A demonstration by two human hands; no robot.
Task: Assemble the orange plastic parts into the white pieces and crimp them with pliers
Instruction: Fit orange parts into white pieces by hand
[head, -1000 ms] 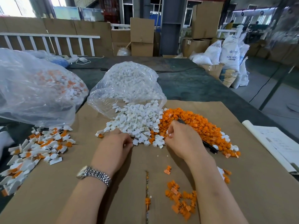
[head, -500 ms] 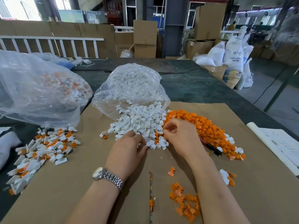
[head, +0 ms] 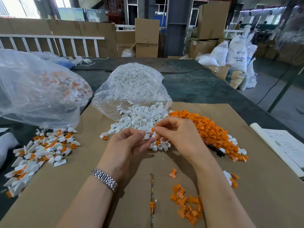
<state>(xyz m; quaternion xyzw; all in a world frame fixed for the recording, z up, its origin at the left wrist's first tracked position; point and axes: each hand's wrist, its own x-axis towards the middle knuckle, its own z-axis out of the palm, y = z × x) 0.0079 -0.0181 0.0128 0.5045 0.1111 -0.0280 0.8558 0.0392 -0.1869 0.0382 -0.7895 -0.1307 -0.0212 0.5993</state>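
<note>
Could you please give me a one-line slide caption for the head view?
Left hand holds a white piece while right hand pinches an orange part above it.

bare cardboard (head: 82, 195) near, part piles (head: 141, 119) ahead

At frame centre a small white piece (head: 146, 136) and an orange part (head: 153, 129) are held close together above the heaps of white pieces (head: 139, 118) and orange parts (head: 207, 129), black-handled pliers (head: 213, 148) half-buried right.
</note>
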